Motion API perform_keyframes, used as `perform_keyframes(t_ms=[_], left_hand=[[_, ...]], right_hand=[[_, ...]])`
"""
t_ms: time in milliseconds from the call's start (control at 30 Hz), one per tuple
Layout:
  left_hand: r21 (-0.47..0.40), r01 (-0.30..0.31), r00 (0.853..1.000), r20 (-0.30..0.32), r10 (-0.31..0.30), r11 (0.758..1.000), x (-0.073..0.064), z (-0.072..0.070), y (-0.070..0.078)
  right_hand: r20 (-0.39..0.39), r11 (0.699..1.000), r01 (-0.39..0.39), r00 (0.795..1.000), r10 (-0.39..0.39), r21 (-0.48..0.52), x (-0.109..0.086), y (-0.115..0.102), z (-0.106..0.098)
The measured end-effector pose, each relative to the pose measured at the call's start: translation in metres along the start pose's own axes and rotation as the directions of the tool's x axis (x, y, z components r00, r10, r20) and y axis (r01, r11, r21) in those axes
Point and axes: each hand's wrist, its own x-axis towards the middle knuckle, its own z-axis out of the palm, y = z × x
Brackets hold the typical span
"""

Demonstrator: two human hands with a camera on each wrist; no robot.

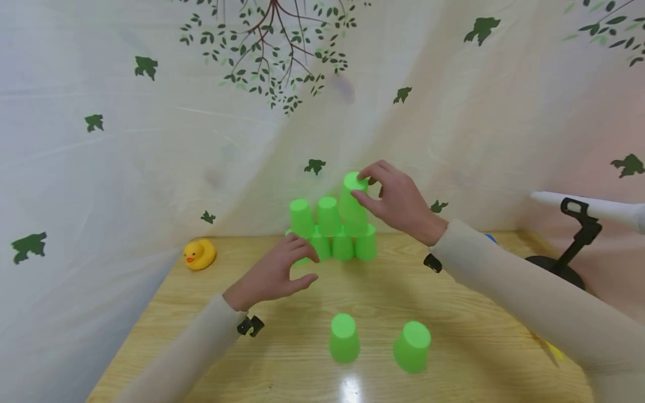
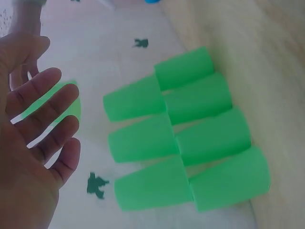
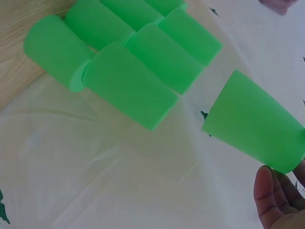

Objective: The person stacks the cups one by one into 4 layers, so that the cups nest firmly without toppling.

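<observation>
Upside-down, a bright green cup [image 3: 255,124] is pinched near its base end by my right hand [image 1: 398,196]. The right wrist view shows it held apart from the stack, beyond the upper row. That stack has several inverted green cups below, with a lower-row cup [image 1: 365,243] at its right end, and three across the second row, including a middle cup [image 1: 328,217]. My left hand [image 1: 274,270], empty with loosely bent fingers, hovers before the stack's left side and hides part of the lower row. Two more inverted cups, one left [image 1: 345,340] and one right [image 1: 412,348], stand nearer on the table.
On the wooden table [image 1: 181,336], a yellow rubber duck [image 1: 199,254] sits at the back left. A black stand [image 1: 569,254] with a white arm is at the right. The printed cloth [image 1: 227,151] hangs close behind the stack.
</observation>
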Motion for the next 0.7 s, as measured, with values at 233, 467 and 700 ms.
perform_keyframes(t_ms=[233,467,700], left_hand=[[-0.052,-0.076,0.997,0.028,0.077,0.996,-0.007,0.016,0.025],[-0.086,-0.1,0.994,0.045,0.104,0.991,-0.013,0.022,0.034],[-0.097,-0.07,0.995,0.06,0.076,0.993,-0.019,0.02,0.035]], right_hand=[[0.048,0.997,-0.069,0.996,0.07,-0.021,0.026,0.007,0.012],[0.117,0.989,-0.146,0.982,0.145,-0.003,0.042,0.015,0.029],[0.162,0.976,-0.216,0.963,0.215,-0.011,0.045,0.02,0.038]])
